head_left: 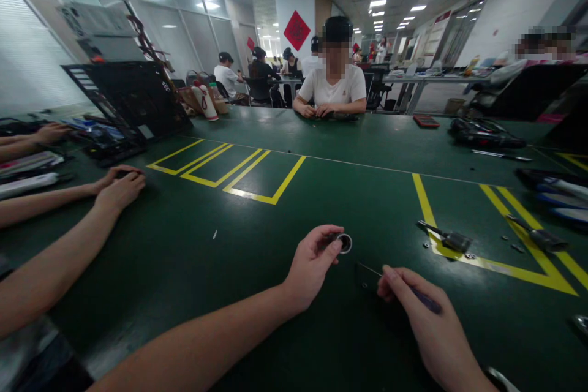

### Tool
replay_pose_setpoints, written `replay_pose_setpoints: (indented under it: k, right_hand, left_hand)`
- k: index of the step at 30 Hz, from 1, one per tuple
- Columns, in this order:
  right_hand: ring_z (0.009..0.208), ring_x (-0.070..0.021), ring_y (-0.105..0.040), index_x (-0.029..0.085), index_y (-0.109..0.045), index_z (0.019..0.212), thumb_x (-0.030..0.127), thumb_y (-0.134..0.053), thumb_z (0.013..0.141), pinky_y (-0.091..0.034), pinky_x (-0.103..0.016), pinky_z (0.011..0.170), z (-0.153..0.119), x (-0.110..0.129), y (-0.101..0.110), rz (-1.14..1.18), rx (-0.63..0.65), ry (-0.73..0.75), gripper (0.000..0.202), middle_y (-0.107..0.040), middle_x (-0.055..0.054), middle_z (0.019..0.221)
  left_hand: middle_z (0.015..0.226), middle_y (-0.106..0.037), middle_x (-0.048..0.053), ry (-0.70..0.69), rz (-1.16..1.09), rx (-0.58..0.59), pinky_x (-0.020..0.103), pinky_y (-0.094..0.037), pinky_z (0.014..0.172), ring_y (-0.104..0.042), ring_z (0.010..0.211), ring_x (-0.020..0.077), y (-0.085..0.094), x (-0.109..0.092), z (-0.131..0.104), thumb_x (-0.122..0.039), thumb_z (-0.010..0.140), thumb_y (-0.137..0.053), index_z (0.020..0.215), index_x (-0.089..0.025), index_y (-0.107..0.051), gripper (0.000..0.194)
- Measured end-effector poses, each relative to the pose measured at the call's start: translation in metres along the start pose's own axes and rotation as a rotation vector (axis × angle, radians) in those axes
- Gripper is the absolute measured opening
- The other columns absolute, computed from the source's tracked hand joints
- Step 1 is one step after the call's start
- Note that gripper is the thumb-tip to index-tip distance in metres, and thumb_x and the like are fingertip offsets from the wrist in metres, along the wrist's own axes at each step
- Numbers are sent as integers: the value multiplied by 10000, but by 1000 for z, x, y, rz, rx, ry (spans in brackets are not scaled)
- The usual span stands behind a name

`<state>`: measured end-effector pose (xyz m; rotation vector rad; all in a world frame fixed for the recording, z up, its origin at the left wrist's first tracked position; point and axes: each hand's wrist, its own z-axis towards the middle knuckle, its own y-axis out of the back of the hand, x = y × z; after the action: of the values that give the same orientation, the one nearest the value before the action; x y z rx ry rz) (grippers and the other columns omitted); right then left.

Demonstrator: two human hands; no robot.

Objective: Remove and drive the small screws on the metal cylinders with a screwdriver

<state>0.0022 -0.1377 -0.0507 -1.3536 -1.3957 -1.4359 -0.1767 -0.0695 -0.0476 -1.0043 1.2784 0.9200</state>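
My left hand [315, 266] is closed on a round metal ring [344, 243], its opening facing up toward me, above the green table [257, 251]. To the right, my right hand [418, 306] grips the dark handle of a screwdriver [426, 300]; its thin shaft points left, apart from the ring. Under the shaft's tip lies a small dark flat piece [364, 285], hard to make out. Farther right, a dark cylindrical part with a shaft [454, 241] lies on the yellow tape, with small nuts beside it. A similar part [546, 240] rests near the right edge.
At the left, a co-worker's hands [122, 187] hold a small dark item. Across the table sits a person in a white shirt [351, 86]. A black frame [133, 101] stands at the back left. A red device [425, 121] and black tool bundle [484, 133] lie at the back right.
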Motion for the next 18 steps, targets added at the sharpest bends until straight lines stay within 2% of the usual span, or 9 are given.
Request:
replay_pose_setpoints:
  k: [5, 9, 14, 18]
  right_hand:
    - [584, -152, -504, 203, -566, 503, 549, -602, 743, -394, -253, 542, 1, -2, 5, 174, -95, -39, 422, -506, 14, 494]
    - [554, -148, -486, 205, -527, 450, 548, -640, 695, -376, -249, 504, 2, 0, 6, 262, -90, -92, 437, -461, 20, 455]
    - [537, -142, -478, 204, -543, 489, 553, -599, 734, -372, -245, 484, 4, -2, 7, 175, -69, -77, 431, -491, 19, 482]
    - [477, -137, -463, 206, -518, 480, 550, -505, 799, -370, -255, 466, 2, 3, 10, -27, -16, -32, 470, -486, 17, 459]
  left_hand:
    - [1048, -613, 65, -4, 15, 10, 275, -478, 707, -568, 911, 170, 1, 0, -1, -256, 868, -532, 1128, -182, -568, 272]
    - [1042, -615, 65, 10, 23, 7, 273, -480, 703, -569, 906, 169, 0, -2, -1, -244, 864, -535, 1118, -177, -573, 265]
    - [1043, -613, 61, 19, 32, 7, 263, -482, 700, -569, 899, 163, 0, -4, -1, -235, 864, -535, 1116, -179, -575, 261]
    - [1047, -618, 61, 8, 25, 7, 268, -490, 712, -575, 912, 169, 1, -4, -2, -248, 867, -533, 1118, -185, -581, 264]
